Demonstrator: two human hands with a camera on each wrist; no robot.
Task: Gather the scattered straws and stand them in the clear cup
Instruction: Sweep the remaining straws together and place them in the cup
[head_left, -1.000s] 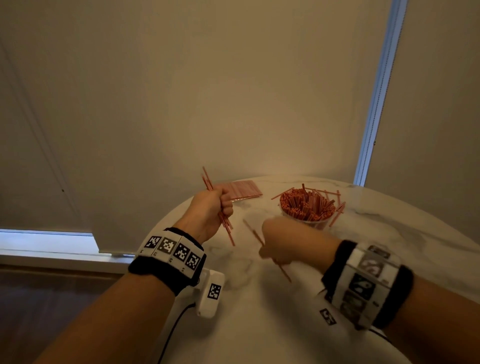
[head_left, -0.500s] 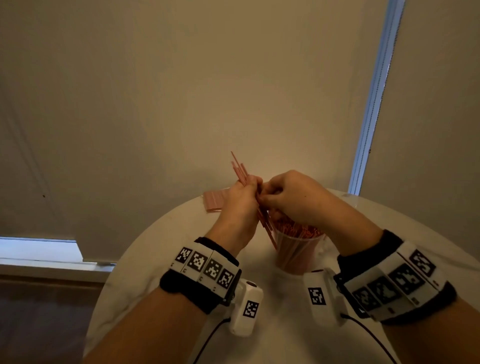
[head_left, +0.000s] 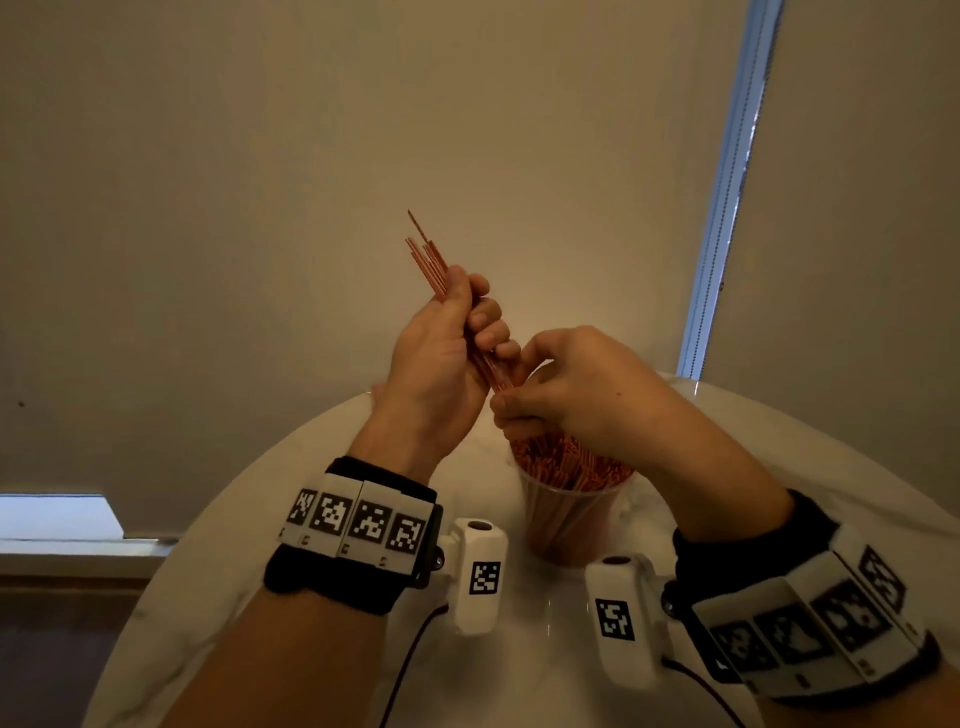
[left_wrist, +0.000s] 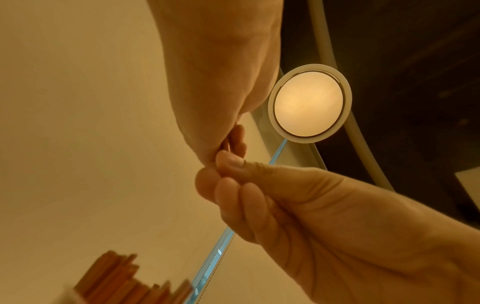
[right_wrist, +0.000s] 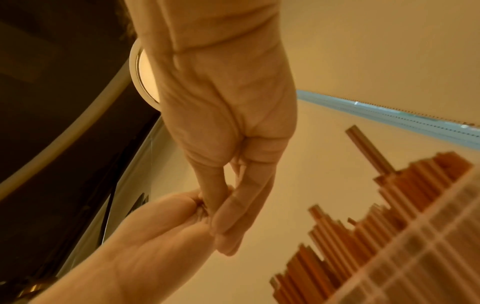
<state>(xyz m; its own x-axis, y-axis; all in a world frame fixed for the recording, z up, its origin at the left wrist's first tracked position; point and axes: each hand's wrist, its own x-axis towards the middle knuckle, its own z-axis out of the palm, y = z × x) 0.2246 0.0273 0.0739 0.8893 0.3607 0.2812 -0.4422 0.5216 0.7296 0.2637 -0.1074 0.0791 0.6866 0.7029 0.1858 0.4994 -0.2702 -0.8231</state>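
My left hand (head_left: 457, 343) grips a small bundle of thin red straws (head_left: 428, 262), raised and tilted, their tops fanning up to the left. My right hand (head_left: 540, 384) pinches the bundle's lower end just above the clear cup (head_left: 569, 514). The cup stands on the white marble table (head_left: 311, 493) and is packed with upright red straws (head_left: 582, 462). In the left wrist view the right hand's fingers (left_wrist: 231, 185) meet the left hand (left_wrist: 218, 127) at the straws. The right wrist view shows the cup's straws (right_wrist: 389, 216) blurred at lower right.
The round table's far edge (head_left: 332, 421) curves close behind the hands. A beige blind hangs behind, with a bright window strip (head_left: 727, 182) at right. A round ceiling lamp (left_wrist: 309, 106) shows in the left wrist view. Cables run from the wrist cameras.
The right hand came up from the table to meet the left hand over the cup. The bundle has since risen and the view has shifted down, so the cup sits nearer.
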